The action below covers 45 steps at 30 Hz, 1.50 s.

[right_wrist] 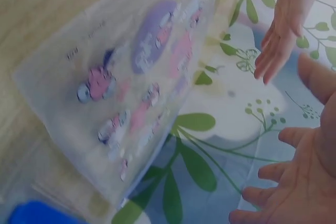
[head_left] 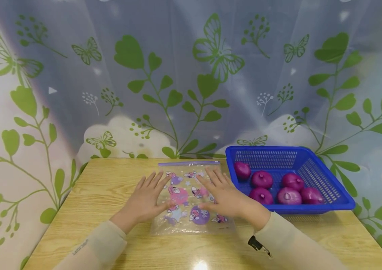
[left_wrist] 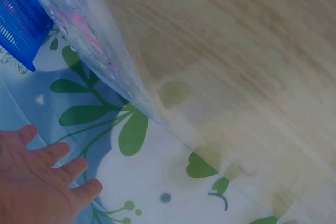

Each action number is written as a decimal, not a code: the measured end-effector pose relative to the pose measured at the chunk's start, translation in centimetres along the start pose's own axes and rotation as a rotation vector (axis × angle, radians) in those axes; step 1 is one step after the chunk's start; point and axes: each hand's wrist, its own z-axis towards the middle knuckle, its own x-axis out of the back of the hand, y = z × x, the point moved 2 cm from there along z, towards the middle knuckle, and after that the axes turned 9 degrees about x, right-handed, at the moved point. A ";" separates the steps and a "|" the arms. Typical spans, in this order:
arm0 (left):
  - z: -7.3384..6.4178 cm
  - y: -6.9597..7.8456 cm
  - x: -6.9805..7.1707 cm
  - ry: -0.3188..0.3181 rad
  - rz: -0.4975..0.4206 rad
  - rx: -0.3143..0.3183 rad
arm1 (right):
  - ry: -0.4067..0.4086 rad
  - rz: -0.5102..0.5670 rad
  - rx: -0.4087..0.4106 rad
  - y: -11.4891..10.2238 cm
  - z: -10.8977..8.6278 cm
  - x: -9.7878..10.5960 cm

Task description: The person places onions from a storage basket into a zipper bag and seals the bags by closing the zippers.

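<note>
A clear zip bag (head_left: 178, 195) printed with pink and purple cartoon figures lies flat on the wooden table, its purple slider strip (head_left: 189, 163) along the far edge. Over the bag's left side my left hand (head_left: 145, 198) is spread, fingers straight and pointing away. My right hand (head_left: 229, 197) is held the same way over its right side. Neither hand holds anything. In both wrist views the palms, the left (left_wrist: 31, 182) and the right (right_wrist: 310, 166), appear raised off the bag.
To the right of the bag, a blue plastic basket (head_left: 312, 207) holds several purple onions (head_left: 289, 196). The wooden table (head_left: 110, 180) ends at a hanging cloth (head_left: 177, 75) with green leaves and butterflies, which also runs down both sides.
</note>
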 end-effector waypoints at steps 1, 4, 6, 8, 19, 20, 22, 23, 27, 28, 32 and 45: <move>0.1 0.0 -0.1 -0.005 -0.004 0.003 | -0.006 0.004 -0.011 -0.1 0.1 -0.2; 0.3 0.2 -0.4 -0.018 -0.006 0.006 | -0.017 0.026 -0.044 -0.2 0.3 -0.7; 0.5 0.3 -0.6 -0.021 -0.008 0.010 | -0.018 0.030 -0.063 -0.1 0.4 -1.2; 0.6 0.3 -0.7 -0.025 -0.009 0.022 | -0.006 0.027 -0.071 0.0 0.5 -1.7; 0.6 0.0 -1.2 -0.013 -0.023 0.117 | 0.032 0.033 -0.149 0.4 1.4 -3.7; 0.6 0.0 -1.3 -0.016 -0.024 0.130 | 0.033 0.030 -0.152 0.4 1.4 -3.8; 0.5 0.1 -1.4 -0.021 -0.029 0.150 | 0.028 0.027 -0.168 0.5 1.5 -3.9; 0.5 0.2 -1.5 -0.026 -0.029 0.159 | 0.024 0.027 -0.177 0.6 1.6 -4.0; 0.5 0.4 -1.8 -0.038 -0.034 0.196 | 0.013 0.043 -0.206 0.6 1.6 -4.2; 0.5 0.4 -1.9 -0.038 -0.038 0.206 | 0.010 0.044 -0.214 0.7 1.6 -4.3; 0.6 0.4 -2.2 -0.038 -0.045 0.244 | -0.003 0.044 -0.235 0.8 1.7 -4.6; 0.8 1.0 -2.9 -0.081 -0.031 0.255 | 0.032 0.104 -0.296 1.4 1.6 -5.8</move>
